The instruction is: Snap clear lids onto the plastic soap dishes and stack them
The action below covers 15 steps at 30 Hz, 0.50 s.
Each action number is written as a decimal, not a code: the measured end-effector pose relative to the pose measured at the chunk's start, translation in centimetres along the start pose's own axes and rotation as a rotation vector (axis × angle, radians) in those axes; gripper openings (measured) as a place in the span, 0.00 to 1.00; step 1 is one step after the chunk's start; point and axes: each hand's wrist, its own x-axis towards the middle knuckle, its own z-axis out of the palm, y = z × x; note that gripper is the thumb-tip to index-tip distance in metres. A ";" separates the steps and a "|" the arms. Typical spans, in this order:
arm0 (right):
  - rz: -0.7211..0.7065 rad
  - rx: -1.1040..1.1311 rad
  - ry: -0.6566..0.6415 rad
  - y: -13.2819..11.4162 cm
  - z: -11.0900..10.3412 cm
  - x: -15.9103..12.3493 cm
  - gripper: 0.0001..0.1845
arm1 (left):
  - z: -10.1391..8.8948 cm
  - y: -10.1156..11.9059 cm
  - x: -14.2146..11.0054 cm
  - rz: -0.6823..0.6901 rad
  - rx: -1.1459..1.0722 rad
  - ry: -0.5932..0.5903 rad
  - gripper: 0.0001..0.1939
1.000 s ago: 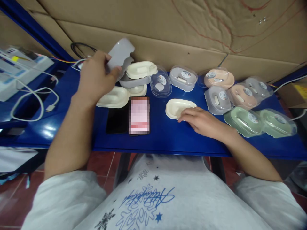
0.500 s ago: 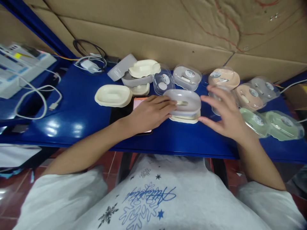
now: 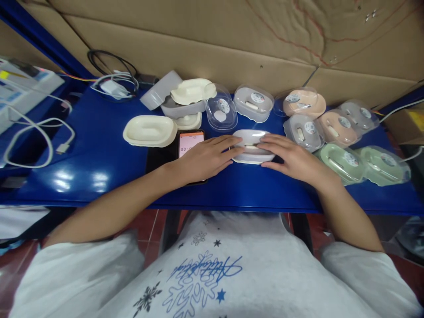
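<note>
A grey oval plastic box (image 3: pixel 253 155), which looks like a soap dish, sits on the blue table in front of me. Its cream base shows along the lower edge, and a small cream bar (image 3: pixel 251 147) lies in its middle. My left hand (image 3: pixel 212 154) has its fingertips on the left end. From the other side, my right hand (image 3: pixel 285 155) rests its fingers over the right end, with the thumb at the near edge. Both hands press the box between them.
A phone (image 3: pixel 191 143) lies partly under my left forearm. Cream trays (image 3: pixel 150 131) and grey boxes (image 3: pixel 183 108) stand at the back left. Several clear-lidded boxes in grey, peach (image 3: pixel 338 127) and green (image 3: pixel 344 163) lie at right. White cables (image 3: pixel 49 128) lie at far left.
My right hand has come in from the right and now touches the grey box. The left hand stays at its left end. The camera view has shifted slightly.
</note>
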 end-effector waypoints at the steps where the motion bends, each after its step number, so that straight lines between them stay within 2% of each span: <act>1: 0.004 -0.008 -0.002 0.1 0.1 0.0 0.27 | -0.2 0.0 0.0 -0.008 0.007 -0.003 0.20; 6: 0.006 -0.089 -0.004 0.0 1.3 0.2 0.26 | -0.7 -0.3 -0.1 -0.022 0.029 -0.031 0.17; 11: 0.003 -0.134 -0.026 -0.5 2.3 0.5 0.27 | -1.0 -0.2 -0.1 -0.023 0.089 -0.113 0.16; 15: 0.002 -0.148 -0.045 -0.5 2.2 0.5 0.27 | -2.0 -0.9 0.0 -0.097 0.101 -0.063 0.17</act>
